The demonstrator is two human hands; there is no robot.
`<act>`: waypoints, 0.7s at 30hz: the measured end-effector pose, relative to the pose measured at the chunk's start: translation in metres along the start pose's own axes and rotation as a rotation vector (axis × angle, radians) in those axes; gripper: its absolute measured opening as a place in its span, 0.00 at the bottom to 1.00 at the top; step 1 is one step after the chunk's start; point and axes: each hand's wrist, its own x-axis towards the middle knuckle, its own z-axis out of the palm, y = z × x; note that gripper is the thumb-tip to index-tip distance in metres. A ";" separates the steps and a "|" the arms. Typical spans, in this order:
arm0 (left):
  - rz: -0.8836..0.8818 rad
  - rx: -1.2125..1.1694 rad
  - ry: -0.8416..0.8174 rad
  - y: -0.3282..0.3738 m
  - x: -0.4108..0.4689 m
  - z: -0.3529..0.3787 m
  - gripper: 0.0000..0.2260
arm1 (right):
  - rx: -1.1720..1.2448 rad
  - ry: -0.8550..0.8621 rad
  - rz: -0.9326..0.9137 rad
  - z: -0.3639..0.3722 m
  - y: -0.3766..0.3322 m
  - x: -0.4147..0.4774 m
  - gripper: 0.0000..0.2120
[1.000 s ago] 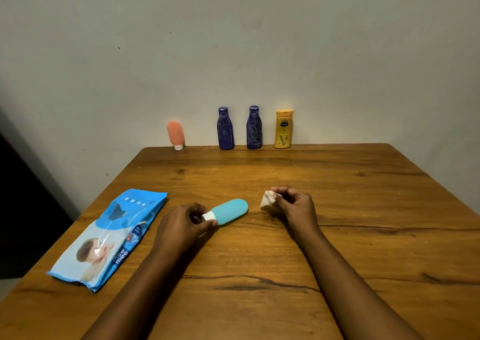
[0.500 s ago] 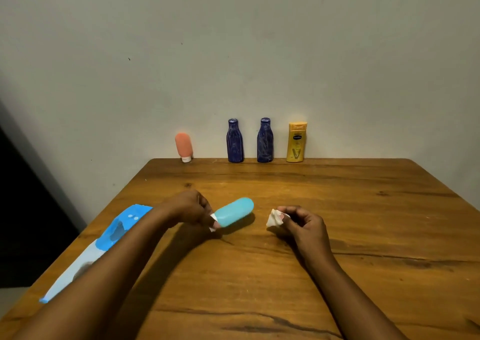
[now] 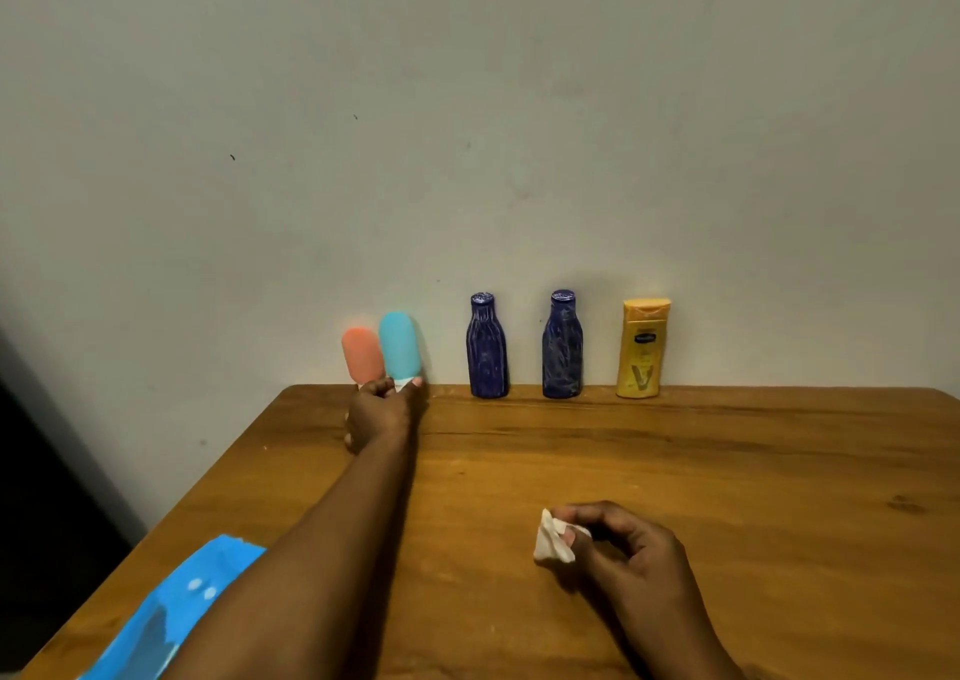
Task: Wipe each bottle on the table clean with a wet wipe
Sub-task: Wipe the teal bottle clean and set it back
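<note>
Wooden table [image 3: 675, 471] against pale wall [image 3: 467, 107]; left hand [image 3: 382, 411] grips upright teal bottle [image 3: 399, 344]; right hand [image 3: 628, 549] pinches wipe [image 3: 551, 539].

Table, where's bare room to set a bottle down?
Bare wood lies between the back-edge bottle row and the right hand pinching the wipe, and along the right side of the table. Crowded back-left: the left hand holds the teal bottle beside the orange bottle.

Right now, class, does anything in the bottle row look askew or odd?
The teal bottle, gripped at its cap by the left hand, leans left, crowding the coral bottle; the blue bottles and yellow bottle stand straight, spaced apart.
</note>
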 end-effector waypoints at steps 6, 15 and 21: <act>0.078 0.249 -0.001 0.000 0.016 0.029 0.21 | -0.025 -0.032 0.050 0.000 0.004 0.003 0.11; 0.108 0.408 -0.006 -0.006 0.027 0.038 0.20 | -0.033 -0.043 0.060 0.000 0.002 0.002 0.10; 0.116 0.438 0.000 -0.005 0.028 0.038 0.21 | -0.052 -0.053 0.047 0.000 0.002 0.002 0.12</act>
